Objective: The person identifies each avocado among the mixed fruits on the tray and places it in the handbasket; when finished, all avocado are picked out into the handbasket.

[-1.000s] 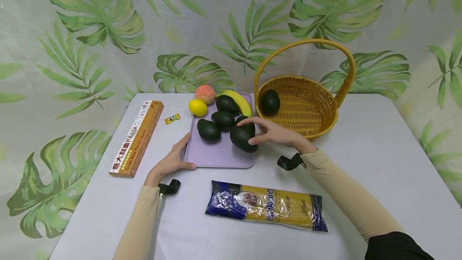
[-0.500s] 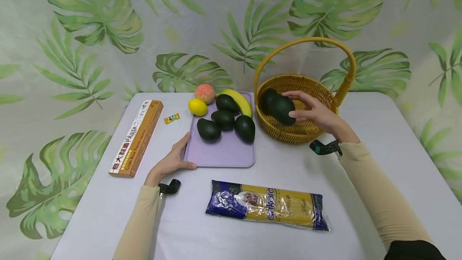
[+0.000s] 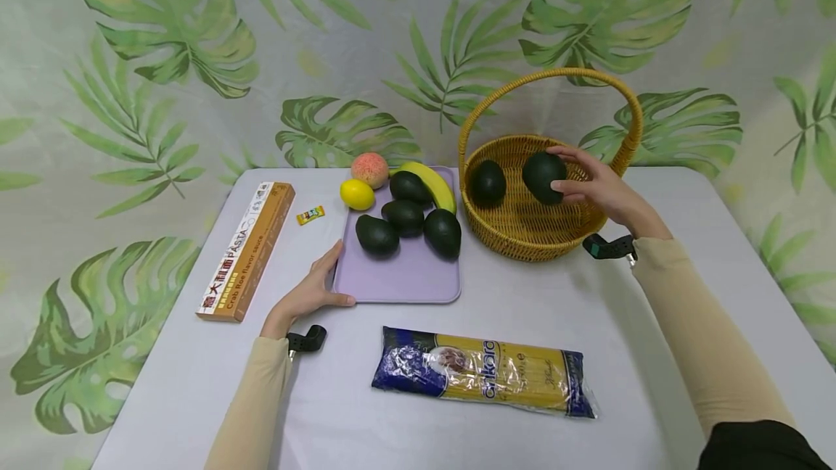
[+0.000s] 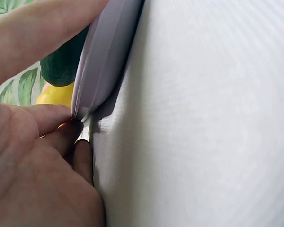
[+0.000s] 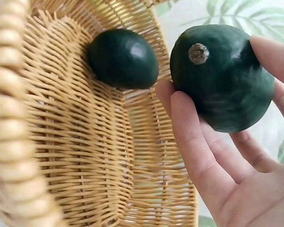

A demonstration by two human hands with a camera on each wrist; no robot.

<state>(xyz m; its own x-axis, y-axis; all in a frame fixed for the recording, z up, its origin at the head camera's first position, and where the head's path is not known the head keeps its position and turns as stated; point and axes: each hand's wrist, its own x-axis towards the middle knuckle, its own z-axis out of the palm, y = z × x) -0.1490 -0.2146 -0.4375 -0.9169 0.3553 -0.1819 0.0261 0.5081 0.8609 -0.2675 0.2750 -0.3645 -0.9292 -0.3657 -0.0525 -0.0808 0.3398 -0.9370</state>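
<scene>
In the head view my right hand [image 3: 597, 187] holds a dark green avocado [image 3: 544, 177] over the right part of the wicker basket [image 3: 522, 249]. Thumb and fingertips grip its sides, and its stem spot shows in the right wrist view. Another avocado [image 5: 124, 59] lies in the basket's left side. My left hand [image 3: 315, 289] holds the near left corner of a lilac tray [image 3: 398, 285], with thumb along the front edge and fingers at the left rim. On the tray lie several avocados [image 3: 377, 236], a banana [image 3: 431, 183], a lemon [image 3: 357, 195] and a peach [image 3: 370, 170].
A long pasta box [image 3: 247, 252] lies at the left, beside a small yellow sachet [image 3: 310, 215]. A bag of spaghetti [image 3: 483, 372] lies across the front. The basket's tall handle [image 3: 555, 72] arches above it. Leaf-printed cloth hangs behind the table.
My right hand has carried the avocado from the tray's right side rightward, over the basket, past the avocado lying there. My left hand has stayed at the tray's corner.
</scene>
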